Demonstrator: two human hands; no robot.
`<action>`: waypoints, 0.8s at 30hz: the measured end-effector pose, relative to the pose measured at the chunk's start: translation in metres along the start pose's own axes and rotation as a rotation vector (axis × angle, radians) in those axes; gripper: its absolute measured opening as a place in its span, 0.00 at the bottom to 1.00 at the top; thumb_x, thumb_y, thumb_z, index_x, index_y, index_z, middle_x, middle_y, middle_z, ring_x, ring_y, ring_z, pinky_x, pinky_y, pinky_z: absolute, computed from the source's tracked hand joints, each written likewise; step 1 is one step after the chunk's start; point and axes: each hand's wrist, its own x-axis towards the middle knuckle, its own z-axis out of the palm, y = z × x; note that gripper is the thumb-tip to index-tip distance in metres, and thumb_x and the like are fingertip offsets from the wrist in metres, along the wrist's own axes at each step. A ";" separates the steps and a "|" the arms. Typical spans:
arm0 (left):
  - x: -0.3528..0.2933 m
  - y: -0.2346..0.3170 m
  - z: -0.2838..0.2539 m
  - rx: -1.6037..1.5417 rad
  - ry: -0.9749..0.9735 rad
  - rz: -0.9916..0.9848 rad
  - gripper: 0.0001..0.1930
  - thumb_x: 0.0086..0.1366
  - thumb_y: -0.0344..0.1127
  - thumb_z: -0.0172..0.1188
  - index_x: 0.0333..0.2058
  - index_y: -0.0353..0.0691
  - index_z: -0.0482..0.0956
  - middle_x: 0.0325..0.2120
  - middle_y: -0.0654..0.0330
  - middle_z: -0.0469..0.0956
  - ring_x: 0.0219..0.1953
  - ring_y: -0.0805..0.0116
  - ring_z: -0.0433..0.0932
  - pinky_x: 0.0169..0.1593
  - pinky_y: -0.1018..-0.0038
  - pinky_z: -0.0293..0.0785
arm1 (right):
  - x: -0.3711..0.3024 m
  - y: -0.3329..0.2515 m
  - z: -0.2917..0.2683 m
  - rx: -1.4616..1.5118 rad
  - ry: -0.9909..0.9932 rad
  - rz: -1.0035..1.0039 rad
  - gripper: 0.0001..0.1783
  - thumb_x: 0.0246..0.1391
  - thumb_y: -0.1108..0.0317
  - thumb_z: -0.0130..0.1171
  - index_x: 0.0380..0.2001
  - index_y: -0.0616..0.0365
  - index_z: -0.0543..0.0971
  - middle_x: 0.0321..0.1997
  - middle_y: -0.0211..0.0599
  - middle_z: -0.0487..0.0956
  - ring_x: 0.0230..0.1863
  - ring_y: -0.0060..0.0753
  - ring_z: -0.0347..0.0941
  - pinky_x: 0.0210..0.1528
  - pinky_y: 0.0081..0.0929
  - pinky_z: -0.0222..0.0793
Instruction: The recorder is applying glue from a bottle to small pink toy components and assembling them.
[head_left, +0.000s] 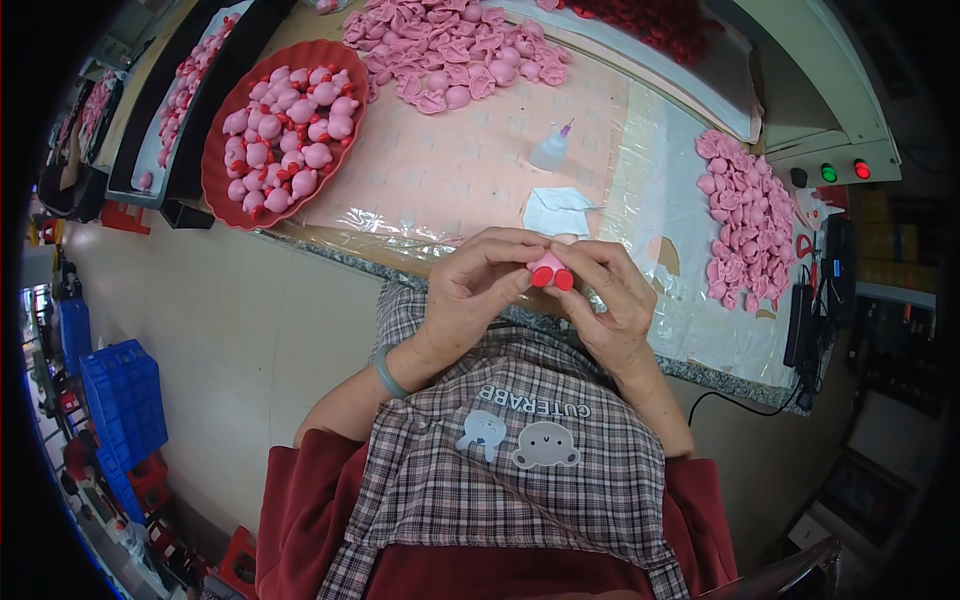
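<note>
Between both hands I hold a small pink figure (550, 263) with two round red feet turned toward me. My left hand (478, 280) grips it from the left with thumb and fingertips, and a pale green bangle circles that wrist. From the other side my right hand (612, 290) pinches the same figure; fingers cover much of its body. Just beyond my fingertips lies a folded white cloth or paper (558, 211). Behind that stands a small translucent squeeze bottle (551, 150) with a purple tip.
A red scalloped bowl (217, 190) of pink figures with red feet sits at the left edge. Loose pink pieces (460, 55) are heaped at the back, more pink pieces (742, 220) at right. A machine housing (830, 140) with lit buttons and black cables borders the right side.
</note>
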 end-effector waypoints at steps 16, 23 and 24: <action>-0.005 -0.014 -0.008 -0.160 0.000 -0.054 0.08 0.62 0.21 0.60 0.40 0.32 0.79 0.42 0.55 0.77 0.46 0.67 0.77 0.53 0.73 0.75 | -0.010 -0.001 0.007 -0.136 0.025 -0.037 0.24 0.39 0.76 0.72 0.45 0.61 0.82 0.33 0.38 0.78 0.32 0.29 0.76 0.31 0.22 0.72; -0.002 -0.019 -0.009 -0.141 0.028 -0.048 0.08 0.61 0.21 0.61 0.40 0.32 0.79 0.40 0.54 0.78 0.46 0.66 0.78 0.52 0.72 0.75 | -0.008 0.000 0.008 -0.114 0.028 -0.015 0.24 0.39 0.76 0.71 0.45 0.61 0.82 0.32 0.39 0.78 0.30 0.30 0.76 0.29 0.22 0.72; -0.002 -0.019 -0.009 -0.156 0.033 -0.048 0.08 0.61 0.20 0.61 0.40 0.32 0.79 0.40 0.54 0.78 0.46 0.66 0.78 0.52 0.72 0.75 | -0.008 0.000 0.008 -0.103 0.025 -0.014 0.24 0.40 0.76 0.71 0.45 0.61 0.82 0.32 0.39 0.78 0.30 0.30 0.77 0.29 0.22 0.72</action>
